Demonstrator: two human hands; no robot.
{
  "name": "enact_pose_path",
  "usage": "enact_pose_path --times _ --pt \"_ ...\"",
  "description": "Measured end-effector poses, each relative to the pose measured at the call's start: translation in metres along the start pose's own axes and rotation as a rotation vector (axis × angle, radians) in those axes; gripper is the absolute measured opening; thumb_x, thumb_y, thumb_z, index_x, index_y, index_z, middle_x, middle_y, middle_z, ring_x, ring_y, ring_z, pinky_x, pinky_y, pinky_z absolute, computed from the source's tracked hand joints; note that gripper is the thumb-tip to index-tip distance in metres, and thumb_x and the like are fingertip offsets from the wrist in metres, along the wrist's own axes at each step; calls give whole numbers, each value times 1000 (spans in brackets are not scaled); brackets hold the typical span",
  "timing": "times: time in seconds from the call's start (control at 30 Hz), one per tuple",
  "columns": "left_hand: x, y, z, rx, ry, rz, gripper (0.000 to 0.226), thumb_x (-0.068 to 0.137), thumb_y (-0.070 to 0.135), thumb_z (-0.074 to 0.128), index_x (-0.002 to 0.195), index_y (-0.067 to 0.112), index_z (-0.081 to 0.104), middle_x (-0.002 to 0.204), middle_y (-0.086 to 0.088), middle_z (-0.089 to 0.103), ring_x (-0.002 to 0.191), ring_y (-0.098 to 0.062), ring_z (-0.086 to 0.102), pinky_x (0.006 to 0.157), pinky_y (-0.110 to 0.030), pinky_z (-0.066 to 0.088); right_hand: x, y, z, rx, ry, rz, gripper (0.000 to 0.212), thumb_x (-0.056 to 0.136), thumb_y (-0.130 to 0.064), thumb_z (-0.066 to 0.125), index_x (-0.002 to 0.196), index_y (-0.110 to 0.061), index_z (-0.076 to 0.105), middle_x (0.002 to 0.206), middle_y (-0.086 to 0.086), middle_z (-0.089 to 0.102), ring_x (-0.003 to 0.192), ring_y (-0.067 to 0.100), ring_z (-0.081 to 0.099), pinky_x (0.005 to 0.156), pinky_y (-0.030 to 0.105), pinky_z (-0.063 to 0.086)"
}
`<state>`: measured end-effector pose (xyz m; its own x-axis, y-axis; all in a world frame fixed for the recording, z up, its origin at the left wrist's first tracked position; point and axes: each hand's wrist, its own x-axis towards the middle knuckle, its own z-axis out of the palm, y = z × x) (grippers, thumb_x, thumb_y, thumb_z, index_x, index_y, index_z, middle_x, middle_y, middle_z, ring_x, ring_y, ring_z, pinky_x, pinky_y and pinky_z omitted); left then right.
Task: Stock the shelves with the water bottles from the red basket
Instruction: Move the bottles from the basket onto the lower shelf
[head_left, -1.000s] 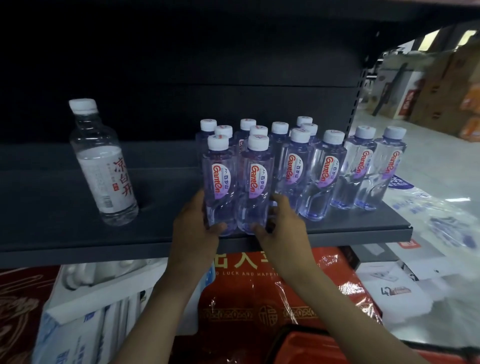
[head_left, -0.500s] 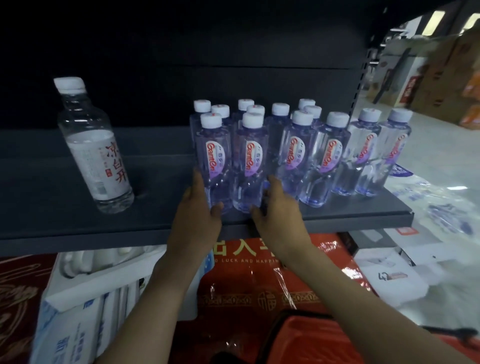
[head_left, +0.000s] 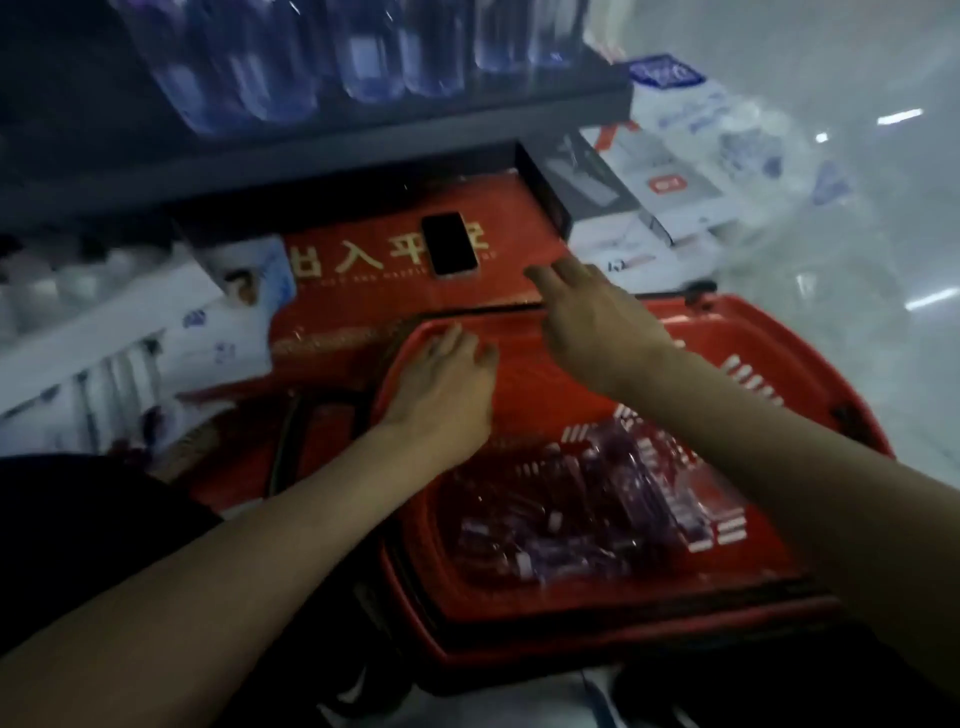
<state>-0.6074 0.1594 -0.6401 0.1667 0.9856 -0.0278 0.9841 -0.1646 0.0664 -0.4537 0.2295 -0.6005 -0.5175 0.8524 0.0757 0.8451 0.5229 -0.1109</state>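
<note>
The red basket (head_left: 831, 395) sits on the floor below me, with several clear purple-tinted water bottles (head_left: 566, 514) lying in its bottom. My left hand (head_left: 441, 379) hovers over the basket's far left corner, fingers relaxed and empty. Higher and to the right, my right hand (head_left: 587, 317) reaches out over the basket's far rim, fingers spread, holding nothing. At the top of the view the dark shelf (head_left: 363, 135) carries a row of standing bottles (head_left: 291, 57), of which only the lower halves show.
A dark phone (head_left: 449, 243) lies on a red wrapped package (head_left: 374, 291) under the shelf. White packages (head_left: 130, 332) are stacked to the left, more white boxes (head_left: 670, 182) to the right. Shiny floor (head_left: 857, 260) lies on the right.
Both hands let go of the two front bottles on the shelf and dropped down over the basket. The view tilted down from the shelf to the basket.
</note>
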Motion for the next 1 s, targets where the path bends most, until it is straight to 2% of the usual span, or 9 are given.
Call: enact_pose_path --times 0.2,0.33,0.43,0.6,0.73,0.8,0.87,0.93,1.0 --pt "-1 40 107 -101 -725 45 34 87 26 57 119 14 62 122 -13 62 112 -32 61 86 -35 51 -80 81 88 186 -441 338 34 87 -7 57 121 -6 64 118 20 62 109 37 64 90 39 53" --pt "14 43 154 -68 -841 34 42 85 32 62 123 16 55 126 -14 58 116 -33 59 93 -38 51 -109 95 134 294 -918 400 39 96 -21 57 133 -10 57 130 16 61 120 30 60 98 36 49" --pt "21 42 182 -56 -891 29 46 88 33 61 129 18 50 130 -14 55 119 -33 56 95 -36 48 -116 97 160 346 -1121 374 45 98 -32 57 140 -15 53 137 12 58 122 28 57 104 38 45" --pt "30 46 206 -34 -862 42 52 85 39 62 132 22 50 138 -10 53 124 -31 54 96 -36 47 -110 94 178 330 -1088 360 40 104 -23 45 142 -13 49 146 14 49 134 32 46 108 38 36" --pt "29 49 218 9 -850 60 52 88 29 61 137 16 48 144 -11 47 130 -30 48 101 -35 42 -114 86 157 382 -1179 341 51 100 -31 55 148 -34 40 142 4 51 110 19 56 82 19 45" --pt "33 49 218 11 -892 64 49 88 24 60 135 15 51 143 -11 49 129 -29 49 101 -32 42 -115 86 144 369 -1146 327 53 102 -30 51 152 -31 34 153 11 43 124 23 52 97 25 41" --pt "40 48 218 3 -946 60 50 82 21 67 130 15 55 137 -11 54 123 -27 54 95 -29 45 -118 86 135 344 -1100 304 53 105 -24 42 155 -20 26 163 12 24 146 25 31 111 25 23" --pt "45 44 217 -12 -988 42 54 80 24 72 130 14 56 134 -11 57 120 -26 57 90 -27 46 -121 86 130 313 -1065 272 52 106 -20 38 155 -14 24 164 15 16 151 28 18 111 23 12" --pt "45 40 218 -58 -1025 -2 60 78 29 76 132 15 53 134 -9 57 119 -25 57 88 -25 44 -122 84 130 293 -1061 258 50 105 -17 38 153 -9 28 161 19 25 148 30 25 111 27 17"
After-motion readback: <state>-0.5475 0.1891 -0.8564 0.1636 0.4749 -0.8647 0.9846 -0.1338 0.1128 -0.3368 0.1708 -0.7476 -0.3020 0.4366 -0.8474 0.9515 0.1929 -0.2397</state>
